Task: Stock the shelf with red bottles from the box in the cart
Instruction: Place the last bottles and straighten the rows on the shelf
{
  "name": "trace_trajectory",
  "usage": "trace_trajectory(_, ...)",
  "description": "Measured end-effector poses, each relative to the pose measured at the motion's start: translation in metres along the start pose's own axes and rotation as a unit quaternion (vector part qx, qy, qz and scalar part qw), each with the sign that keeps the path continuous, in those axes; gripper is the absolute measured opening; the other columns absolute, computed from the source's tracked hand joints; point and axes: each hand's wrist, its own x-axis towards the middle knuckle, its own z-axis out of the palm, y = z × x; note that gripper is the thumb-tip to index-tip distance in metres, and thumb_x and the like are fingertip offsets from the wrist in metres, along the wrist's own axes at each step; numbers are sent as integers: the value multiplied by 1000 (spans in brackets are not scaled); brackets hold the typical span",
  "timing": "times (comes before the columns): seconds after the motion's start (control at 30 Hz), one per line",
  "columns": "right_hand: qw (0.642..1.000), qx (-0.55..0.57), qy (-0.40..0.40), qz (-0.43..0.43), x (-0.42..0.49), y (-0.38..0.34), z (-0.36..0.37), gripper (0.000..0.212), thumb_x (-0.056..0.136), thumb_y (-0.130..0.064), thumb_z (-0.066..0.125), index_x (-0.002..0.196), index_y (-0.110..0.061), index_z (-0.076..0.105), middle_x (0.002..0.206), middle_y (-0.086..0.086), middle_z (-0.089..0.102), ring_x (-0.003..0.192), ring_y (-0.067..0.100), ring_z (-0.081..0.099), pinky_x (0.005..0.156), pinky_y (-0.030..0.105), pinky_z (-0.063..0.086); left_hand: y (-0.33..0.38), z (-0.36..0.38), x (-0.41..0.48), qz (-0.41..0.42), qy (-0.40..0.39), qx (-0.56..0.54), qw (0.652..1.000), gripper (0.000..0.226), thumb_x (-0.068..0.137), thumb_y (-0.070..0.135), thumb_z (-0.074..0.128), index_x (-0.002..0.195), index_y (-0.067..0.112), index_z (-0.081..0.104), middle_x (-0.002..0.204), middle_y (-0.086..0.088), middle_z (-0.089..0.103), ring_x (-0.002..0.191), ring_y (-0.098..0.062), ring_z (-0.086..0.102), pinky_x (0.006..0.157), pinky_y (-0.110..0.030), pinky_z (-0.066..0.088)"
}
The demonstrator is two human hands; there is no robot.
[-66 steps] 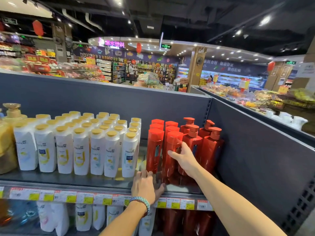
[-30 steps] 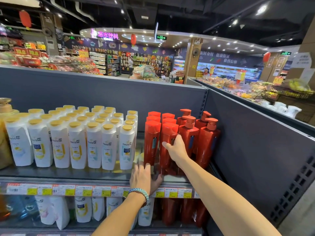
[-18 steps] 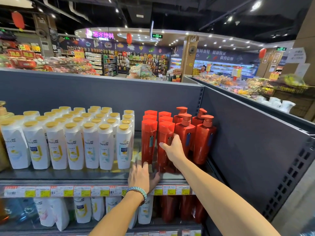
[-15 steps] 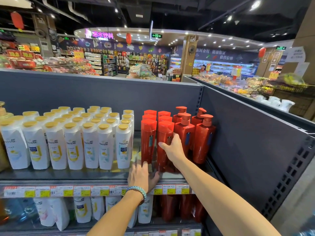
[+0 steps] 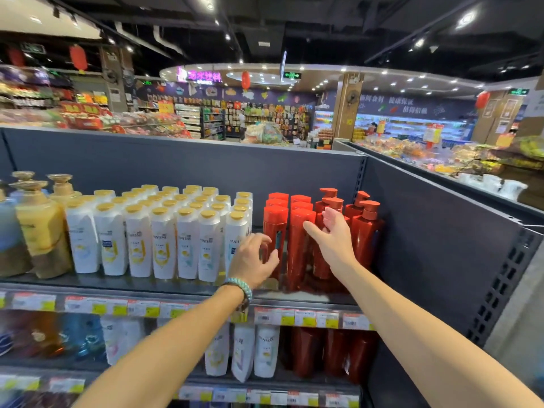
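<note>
Both arms are reaching forward to the shelf (image 5: 176, 285). The left hand (image 5: 253, 260) is hovering with its fingers loosely curled, its grip holding nothing. The right hand (image 5: 332, 240) is stretching flat, its grip open. The red bottles (image 5: 365, 240) are standing upright with their caps up at the shelf's right end, beside the white bottles (image 5: 162, 240). The front red bottle (image 5: 273, 228) is standing just behind the left hand, the rest just behind the right.

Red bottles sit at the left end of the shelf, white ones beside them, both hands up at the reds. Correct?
No: the head view shows the red bottles at the right end of the shelf, by the side panel, with the white bottles beside them on their left. The left hand and right hand are up at the red bottles.
</note>
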Motion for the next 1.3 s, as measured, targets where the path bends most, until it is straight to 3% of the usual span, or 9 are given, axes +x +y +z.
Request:
trace_trajectory(0.07,999,-18,-4,-28,10,-19,-3,67,86,-27,78,143,-13,46,144,5,53,134,20,49,104,25,38,10,-21,29,6,23,17,1000,38,76,49,53,98,19,60,91,8,59,87,-13,57,77,-29,49)
trace_trajectory(0.17,996,-68,-36,-46,19,-33,-5,67,85,-32,78,143,-14,48,145,4,53,134,20,49,107,30,38,18,-48,67,-13,-17,111,994,65,73,62,56,121,18,57,114,0,62,107,-21,56,92,-33,43)
trace_trajectory(0.23,992,-101,-62,-46,20,-34,-7,69,85,-34,78,144,-15,49,145,2,53,132,17,50,108,30,38,16,-60,79,-31,-58,175,982,83,72,68,60,138,21,43,135,-2,53,123,-25,48,103,-38,38)
trace_trajectory(0.33,986,-142,-78,-47,18,-29,-13,67,85,-32,79,143,-13,50,142,2,56,127,15,53,103,24,37,14,-68,84,-55,-94,221,969,96,69,77,57,146,26,32,147,1,43,133,-26,40,109,-41,30)
trace_trajectory(0.67,967,-236,-79,-57,33,-21,-14,66,86,-35,77,144,-18,51,144,6,55,133,23,51,110,35,39,24,-43,93,0,-131,220,967,80,69,76,58,138,37,42,137,4,53,130,-23,42,106,-42,27)
trace_trajectory(0.83,965,-238,-98,-55,44,-24,-5,64,86,-36,77,142,-21,51,141,4,56,129,21,53,105,31,42,15,-25,105,2,-131,218,967,75,72,72,59,137,37,44,132,1,55,125,-23,44,106,-41,30)
trace_trajectory(1.0,962,-241,-115,-53,50,-23,0,55,86,-24,78,137,-16,57,133,5,61,121,20,58,89,18,36,11,-16,113,-14,-142,217,966,69,75,67,60,135,36,45,126,-1,58,122,-22,47,103,-38,28)
trace_trajectory(1.3,965,-229,-120,-33,58,-10,8,51,89,-24,74,137,-19,58,139,4,59,125,21,56,90,21,39,18,-14,117,18,-137,256,957,53,81,64,57,124,35,55,120,5,64,116,-20,51,97,-33,27)
